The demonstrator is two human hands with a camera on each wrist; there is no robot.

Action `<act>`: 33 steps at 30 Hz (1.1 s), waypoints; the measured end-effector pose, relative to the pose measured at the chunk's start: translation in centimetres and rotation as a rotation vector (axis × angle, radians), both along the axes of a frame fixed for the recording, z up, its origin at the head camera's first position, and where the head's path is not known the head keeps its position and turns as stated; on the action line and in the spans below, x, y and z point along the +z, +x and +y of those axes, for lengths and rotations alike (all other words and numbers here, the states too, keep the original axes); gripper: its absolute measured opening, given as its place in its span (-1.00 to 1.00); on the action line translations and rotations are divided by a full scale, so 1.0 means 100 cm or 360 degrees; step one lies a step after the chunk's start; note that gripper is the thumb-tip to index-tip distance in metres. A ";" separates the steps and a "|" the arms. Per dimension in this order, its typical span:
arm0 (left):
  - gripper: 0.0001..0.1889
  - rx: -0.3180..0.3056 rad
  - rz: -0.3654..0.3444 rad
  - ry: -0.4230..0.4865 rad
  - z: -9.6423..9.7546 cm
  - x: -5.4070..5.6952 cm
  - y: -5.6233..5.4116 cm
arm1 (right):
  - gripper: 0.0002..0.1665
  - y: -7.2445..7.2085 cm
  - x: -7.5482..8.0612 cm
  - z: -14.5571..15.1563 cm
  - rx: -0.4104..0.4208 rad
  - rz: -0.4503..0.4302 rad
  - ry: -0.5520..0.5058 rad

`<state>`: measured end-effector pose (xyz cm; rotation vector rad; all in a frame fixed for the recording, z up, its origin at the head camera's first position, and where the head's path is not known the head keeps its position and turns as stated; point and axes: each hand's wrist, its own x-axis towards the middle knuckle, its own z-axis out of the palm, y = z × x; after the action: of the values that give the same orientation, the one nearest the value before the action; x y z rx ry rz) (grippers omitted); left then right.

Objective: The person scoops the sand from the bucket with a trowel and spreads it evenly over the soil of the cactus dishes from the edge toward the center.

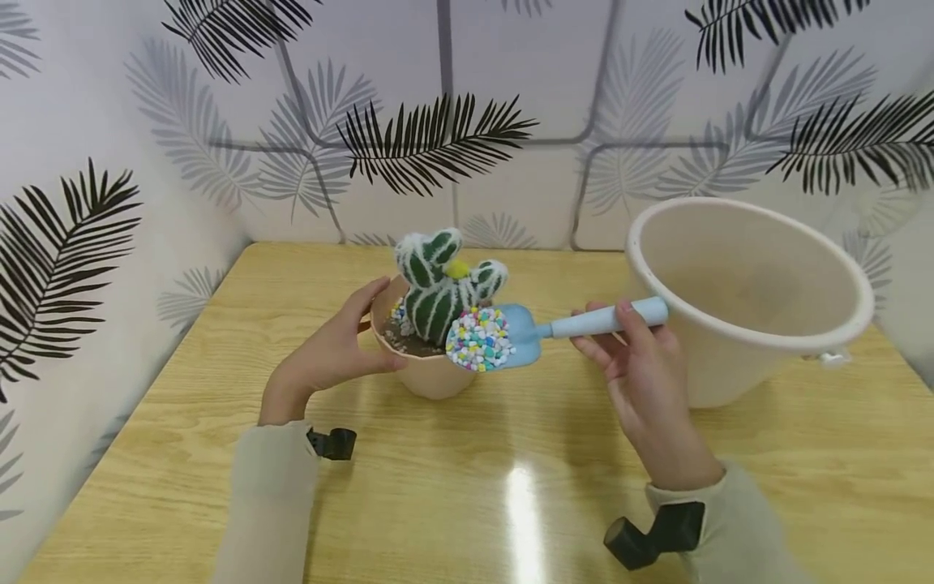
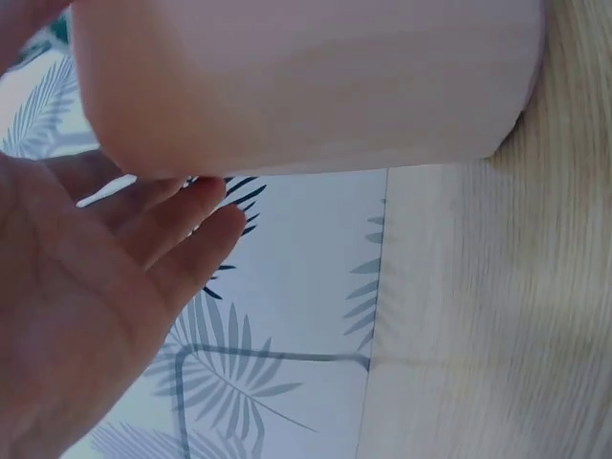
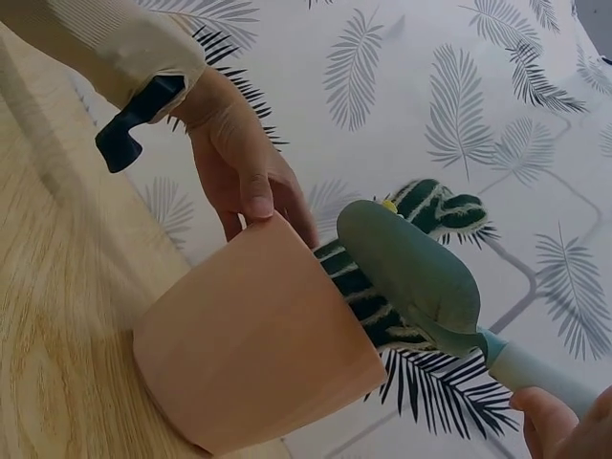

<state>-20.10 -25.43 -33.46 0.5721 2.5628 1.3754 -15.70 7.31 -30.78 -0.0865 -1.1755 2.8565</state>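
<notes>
My left hand (image 1: pixel 328 345) holds the left side of a peach flowerpot (image 1: pixel 436 381), its thumb at the near rim and its fingers round the far side. A green cactus (image 1: pixel 430 304) with white fuzz and a yellow tip stands in the pot, with dark soil (image 1: pixel 412 345) and a few pebbles at its base. My right hand (image 1: pixel 649 373) grips the handle of a light-blue trowel (image 1: pixel 521 334). Colourful small pebbles (image 1: pixel 479 341) fill the scoop, which hangs over the pot's right rim. The right wrist view shows the trowel's underside (image 3: pixel 411 268) in front of the cactus.
A large cream bucket (image 1: pixel 730 357) stands on the right of the wooden table (image 1: pixel 423 503), close behind the trowel's handle. Its bottom inside is hidden. A leaf-patterned wall covering (image 1: pixel 511 195) rises behind the table.
</notes>
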 end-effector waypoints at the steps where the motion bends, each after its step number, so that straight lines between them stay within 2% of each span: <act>1: 0.08 0.0020 0.0029 -0.0035 0.002 -0.001 0.000 | -0.83 0.000 -0.001 -0.001 -0.0012 0.0000 0.0015; 5: 0.10 0.0112 0.0140 -0.0188 0.009 0.000 0.001 | -0.87 -0.003 -0.002 -0.004 -0.0039 0.0012 0.0028; 10: 0.12 0.0191 0.0157 -0.0302 0.016 0.003 0.002 | -0.89 -0.011 -0.005 -0.006 -0.0014 -0.0010 0.0061; 14: 0.12 0.0214 0.0184 -0.0322 0.019 0.002 0.003 | -0.87 -0.015 -0.010 -0.003 0.0009 -0.0047 0.0041; 21: 0.06 0.0241 0.0329 -0.0328 0.026 0.000 0.002 | -0.89 -0.023 -0.013 0.004 0.0014 0.0005 0.0002; 28: 0.08 0.0276 0.0332 -0.0335 0.032 -0.004 0.002 | -0.88 -0.028 -0.012 0.014 0.0022 0.0032 -0.0043; 33: 0.09 0.0307 0.0384 -0.0344 0.038 -0.004 0.001 | -0.87 -0.033 -0.012 0.021 0.0032 0.0026 -0.0072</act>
<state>-20.00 -21.64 -33.82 0.4911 2.9812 1.1180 -18.97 9.37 -31.96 -0.0531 -1.1149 2.8959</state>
